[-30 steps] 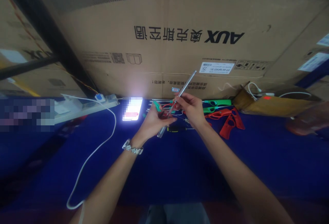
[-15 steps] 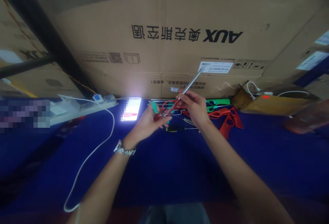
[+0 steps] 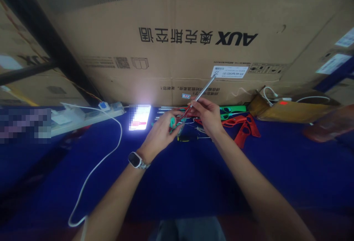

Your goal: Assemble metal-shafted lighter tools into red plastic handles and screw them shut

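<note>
Silver metal rod (image 3: 204,88), above blue table (image 3: 177,185): long axis slanting, tip away and rightward toward carton label (image 3: 229,72). Right hand (image 3: 208,115) pinches its lower end; left hand (image 3: 162,130) grips red casing (image 3: 190,112), partly hidden. Around: screwdriver (image 3: 187,138) nearer, lit phone (image 3: 140,118) left, red handle shells (image 3: 246,130) right.

You have turned your left wrist, so the black-faced watch with a silver link band (image 3: 134,159) now shows its face. More of the back of your left hand (image 3: 156,136) shows, and its fingers cover more of the red plastic piece (image 3: 188,112). The small bright green plastic piece (image 3: 172,122) has moved right and nearer you. Your right hand (image 3: 209,117) has gone a little right. The long, thin, shiny silver metal rod (image 3: 204,89) leans more to the right, and its tip now crosses the left end of the white printed paper label (image 3: 231,72).
</note>
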The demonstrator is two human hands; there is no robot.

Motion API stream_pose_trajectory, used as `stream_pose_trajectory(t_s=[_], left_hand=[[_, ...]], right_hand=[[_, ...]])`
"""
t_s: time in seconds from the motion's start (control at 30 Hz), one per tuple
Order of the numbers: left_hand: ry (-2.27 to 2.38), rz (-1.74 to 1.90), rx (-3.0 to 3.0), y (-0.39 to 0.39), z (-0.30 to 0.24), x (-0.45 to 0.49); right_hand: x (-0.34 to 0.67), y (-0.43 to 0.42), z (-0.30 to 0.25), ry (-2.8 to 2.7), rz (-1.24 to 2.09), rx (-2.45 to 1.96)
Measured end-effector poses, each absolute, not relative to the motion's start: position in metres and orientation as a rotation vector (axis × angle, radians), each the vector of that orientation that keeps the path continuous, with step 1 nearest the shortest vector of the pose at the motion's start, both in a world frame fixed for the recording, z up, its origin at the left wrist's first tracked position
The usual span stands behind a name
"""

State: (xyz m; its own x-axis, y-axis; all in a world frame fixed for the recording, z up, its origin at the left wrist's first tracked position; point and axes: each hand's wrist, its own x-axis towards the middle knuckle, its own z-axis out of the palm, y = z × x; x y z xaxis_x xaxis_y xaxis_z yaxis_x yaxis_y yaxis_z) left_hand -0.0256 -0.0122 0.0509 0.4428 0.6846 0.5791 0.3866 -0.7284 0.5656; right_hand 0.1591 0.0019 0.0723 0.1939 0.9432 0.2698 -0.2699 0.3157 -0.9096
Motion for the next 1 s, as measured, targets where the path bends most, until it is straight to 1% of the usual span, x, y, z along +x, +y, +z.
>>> stream_pose_trajectory(t_s=[0.07,0.2,0.3,0.47,0.63,0.73,0.87,1.0], left_hand=[[0.911,1.191,2.348,-0.012,0.050,-0.026],[0.864,1.368,2.213,-0.010,0.051,-0.031],[0.947,1.434,2.042,-0.008,0.053,-0.036],[1.105,1.370,1.886,-0.005,0.057,-0.034],[1.060,1.395,1.880,-0.003,0.049,-0.028],[1.079,1.332,1.940,-0.005,0.046,-0.027],[0.973,1.247,2.060,-0.006,0.045,-0.028],[0.895,1.189,2.018,-0.005,0.042,-0.027]], right_hand=[[0.159,0.001,0.072,-1.004,1.015,-0.837],[0.161,0.000,0.072,-1.004,1.014,-0.863],[0.163,0.001,0.071,-1.007,1.002,-0.886],[0.163,0.003,0.066,-1.033,1.015,-0.874],[0.159,0.003,0.062,-1.044,1.023,-0.862],[0.158,0.002,0.062,-1.049,1.026,-0.882],[0.157,0.001,0.062,-1.047,1.035,-0.907],[0.157,0.001,0.061,-1.040,1.054,-0.900]])
